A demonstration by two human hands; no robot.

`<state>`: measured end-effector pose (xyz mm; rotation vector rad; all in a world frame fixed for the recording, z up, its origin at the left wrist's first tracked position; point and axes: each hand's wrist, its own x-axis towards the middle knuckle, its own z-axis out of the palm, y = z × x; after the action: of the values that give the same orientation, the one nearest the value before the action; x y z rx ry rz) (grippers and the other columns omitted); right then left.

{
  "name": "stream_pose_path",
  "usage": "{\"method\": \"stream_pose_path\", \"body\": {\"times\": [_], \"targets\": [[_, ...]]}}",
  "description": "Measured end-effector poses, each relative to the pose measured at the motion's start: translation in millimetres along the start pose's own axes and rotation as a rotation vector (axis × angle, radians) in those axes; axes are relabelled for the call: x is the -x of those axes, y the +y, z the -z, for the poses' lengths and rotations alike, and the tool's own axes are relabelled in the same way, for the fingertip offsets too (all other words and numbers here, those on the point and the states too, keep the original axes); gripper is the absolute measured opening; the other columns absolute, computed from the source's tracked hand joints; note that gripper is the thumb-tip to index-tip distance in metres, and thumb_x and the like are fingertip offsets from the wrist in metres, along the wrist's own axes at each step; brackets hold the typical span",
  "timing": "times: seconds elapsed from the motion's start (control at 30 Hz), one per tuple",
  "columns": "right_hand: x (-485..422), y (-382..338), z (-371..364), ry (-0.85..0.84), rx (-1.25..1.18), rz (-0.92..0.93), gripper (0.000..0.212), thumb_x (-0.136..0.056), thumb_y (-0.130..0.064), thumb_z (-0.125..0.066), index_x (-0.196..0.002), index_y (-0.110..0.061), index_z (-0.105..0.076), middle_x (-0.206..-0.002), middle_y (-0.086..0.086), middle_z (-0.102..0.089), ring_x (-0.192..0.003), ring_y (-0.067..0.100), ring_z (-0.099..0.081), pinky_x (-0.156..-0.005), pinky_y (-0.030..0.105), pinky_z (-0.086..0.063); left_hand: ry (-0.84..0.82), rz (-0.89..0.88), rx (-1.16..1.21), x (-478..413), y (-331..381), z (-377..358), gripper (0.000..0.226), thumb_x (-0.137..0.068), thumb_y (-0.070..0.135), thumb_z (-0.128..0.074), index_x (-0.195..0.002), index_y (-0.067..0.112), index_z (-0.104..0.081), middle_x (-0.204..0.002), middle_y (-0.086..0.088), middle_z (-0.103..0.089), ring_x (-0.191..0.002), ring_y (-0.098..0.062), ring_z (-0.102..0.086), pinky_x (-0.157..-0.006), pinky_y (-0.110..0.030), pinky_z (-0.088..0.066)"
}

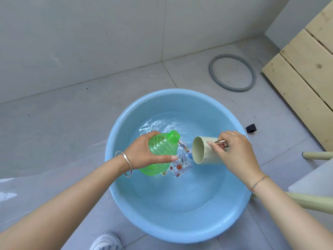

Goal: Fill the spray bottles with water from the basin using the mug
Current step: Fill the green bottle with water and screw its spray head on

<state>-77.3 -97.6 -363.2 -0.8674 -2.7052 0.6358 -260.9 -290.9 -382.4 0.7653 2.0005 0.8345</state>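
Observation:
A light blue basin [122, 199] sits on the grey tiled floor, with shallow water and a cartoon print on its bottom. Above the water my left hand [144, 152] grips a clear green spray bottle [162, 150] that has no spray head; its open neck tilts up and to the right. My right hand [232, 150] holds a beige mug [201, 150] by its metal handle. The mug lies on its side, its mouth turned left toward the bottle neck, a short gap apart. No water is seen pouring.
A grey rubber ring [232, 74] lies on the floor behind the basin. Pale wooden slats [306, 73] lean at the right. A small black object [251, 128] sits by the basin's right rim. Beige stool legs [317, 156] stand at the right, and a white shoe [106, 242] is at the bottom.

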Motion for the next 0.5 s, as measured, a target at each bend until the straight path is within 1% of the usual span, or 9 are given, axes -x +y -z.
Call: {"method": "stream_pose_path", "body": {"times": [0.07,0.13,0.27,0.4,0.5], "targets": [[2,4,-9,-0.049,0.032,0.007,0.04,-0.081,-0.023,-0.074,-0.059,-0.019,-0.04,-0.058,-0.009,-0.039,-0.066,0.023,-0.042,-0.063,0.034,-0.019,0.01,0.013,0.012,-2,-3,0,0.108,-0.034,0.085,-0.072,-0.125,0.03,-0.053,-0.118,0.008,-0.063,-0.108,-0.012,-0.061,-0.098,-0.035,-0.05],[3,5,-16,-0.082,0.059,0.007,0.04,-0.081,-0.025,-0.073,-0.059,-0.017,-0.041,-0.058,-0.008,-0.038,-0.066,0.023,-0.043,-0.063,0.033,-0.018,0.013,0.019,0.023,-3,-5,0,0.113,-0.032,0.088,-0.071,-0.126,0.029,-0.053,-0.12,0.006,-0.064,-0.11,-0.014,-0.062,-0.098,-0.039,-0.05],[4,5,-25,-0.156,0.096,-0.026,0.043,-0.084,-0.029,-0.07,-0.057,-0.018,-0.038,-0.057,-0.007,-0.037,-0.066,0.024,-0.041,-0.063,0.034,-0.019,0.023,0.011,0.018,-2,-5,1,0.112,-0.033,0.086,-0.071,-0.127,0.029,-0.053,-0.119,0.007,-0.064,-0.11,-0.013,-0.061,-0.099,-0.038,-0.05],[4,1,-30,-0.225,0.141,-0.027,0.053,-0.086,-0.032,-0.067,-0.054,-0.023,-0.026,-0.053,-0.008,-0.033,-0.064,0.025,-0.038,-0.063,0.035,-0.021,0.02,0.014,0.035,-2,-6,1,0.106,-0.035,0.082,-0.073,-0.125,0.028,-0.054,-0.113,0.009,-0.065,-0.104,-0.01,-0.063,-0.095,-0.037,-0.051],[4,-3,-31,-0.258,0.159,-0.016,0.055,-0.087,-0.032,-0.066,-0.053,-0.023,-0.023,-0.053,-0.007,-0.031,-0.064,0.026,-0.036,-0.064,0.035,-0.023,0.017,0.014,0.036,-2,-8,1,0.111,-0.033,0.086,-0.071,-0.126,0.028,-0.053,-0.115,0.008,-0.065,-0.106,-0.011,-0.063,-0.096,-0.038,-0.051]]}}
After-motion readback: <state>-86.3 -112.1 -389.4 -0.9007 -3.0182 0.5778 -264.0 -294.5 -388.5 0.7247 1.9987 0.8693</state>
